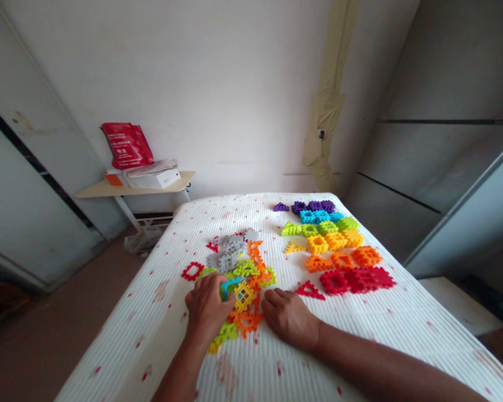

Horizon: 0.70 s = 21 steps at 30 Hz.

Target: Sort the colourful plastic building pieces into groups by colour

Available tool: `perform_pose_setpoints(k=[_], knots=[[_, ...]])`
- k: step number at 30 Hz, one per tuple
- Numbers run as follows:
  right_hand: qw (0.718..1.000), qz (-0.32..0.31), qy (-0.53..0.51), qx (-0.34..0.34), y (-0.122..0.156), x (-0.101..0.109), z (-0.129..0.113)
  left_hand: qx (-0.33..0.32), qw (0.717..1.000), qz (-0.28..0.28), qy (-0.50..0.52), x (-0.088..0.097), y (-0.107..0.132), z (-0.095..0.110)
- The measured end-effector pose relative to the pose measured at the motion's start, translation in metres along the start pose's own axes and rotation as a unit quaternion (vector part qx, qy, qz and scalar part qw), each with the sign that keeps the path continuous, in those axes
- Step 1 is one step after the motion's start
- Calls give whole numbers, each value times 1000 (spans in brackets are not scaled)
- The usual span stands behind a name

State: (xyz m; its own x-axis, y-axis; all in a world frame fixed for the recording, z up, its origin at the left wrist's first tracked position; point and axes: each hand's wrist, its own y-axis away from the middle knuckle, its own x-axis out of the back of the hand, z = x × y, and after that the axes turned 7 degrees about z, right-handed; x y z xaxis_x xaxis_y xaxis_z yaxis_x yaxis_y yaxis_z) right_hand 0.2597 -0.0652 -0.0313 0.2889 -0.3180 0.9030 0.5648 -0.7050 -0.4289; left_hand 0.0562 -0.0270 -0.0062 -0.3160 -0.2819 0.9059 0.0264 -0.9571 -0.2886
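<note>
**Mia:** What is on the bed with the white ribbed cover and little red spots?

**Ben:** Lots of toy bits! In the middle is a mixed pile of colourful plastic grid pieces. Both hands are at the near end of it.

**Mia:** What is the left hand doing?

**Ben:** It lies on top of the pile. Its fingers bend over a blue plastic piece, just beside a yellow square grid piece. I cannot tell if it is really gripping anything.

**Mia:** And the right hand?

**Ben:** It rests on the bed, back up, with its fingers curled. They are right by the orange plastic pieces at the edge of the pile. I cannot tell if it holds one.

**Mia:** What else is close?

**Ben:** A red plastic triangle lies alone just past the right hand. A red plastic square ring lies alone left of the pile. Grey plastic grid pieces sit at the far end of the pile.

**Mia:** And on the right?

**Ben:** Tidy rows, one colour each, well apart from the pile. Farthest is the purple row, then the blue row, green row, yellow row, orange row and, nearest, the red row.

**Mia:** Anything behind the bed?

**Ben:** A red bag and a white box on a small shelf.
</note>
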Motion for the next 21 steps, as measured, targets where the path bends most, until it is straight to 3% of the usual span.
perform_pose_setpoints(k=[5,10,13,16,21], knots=[[1000,7,2,0,0,-1,1,-4,998,42,49,-2,-1,-4],[1000,4,11,-6,2,-4,2,-13,984,28,177,-3,-3,-10],[1000,0,10,-10,2,-4,2,14,970,54,237,-3,-3,-13],[1000,2,3,-8,2,-4,2,72,947,78,305,-4,-1,-13],[1000,4,-10,-8,1,-2,1,149,878,47,452,-2,0,-11]])
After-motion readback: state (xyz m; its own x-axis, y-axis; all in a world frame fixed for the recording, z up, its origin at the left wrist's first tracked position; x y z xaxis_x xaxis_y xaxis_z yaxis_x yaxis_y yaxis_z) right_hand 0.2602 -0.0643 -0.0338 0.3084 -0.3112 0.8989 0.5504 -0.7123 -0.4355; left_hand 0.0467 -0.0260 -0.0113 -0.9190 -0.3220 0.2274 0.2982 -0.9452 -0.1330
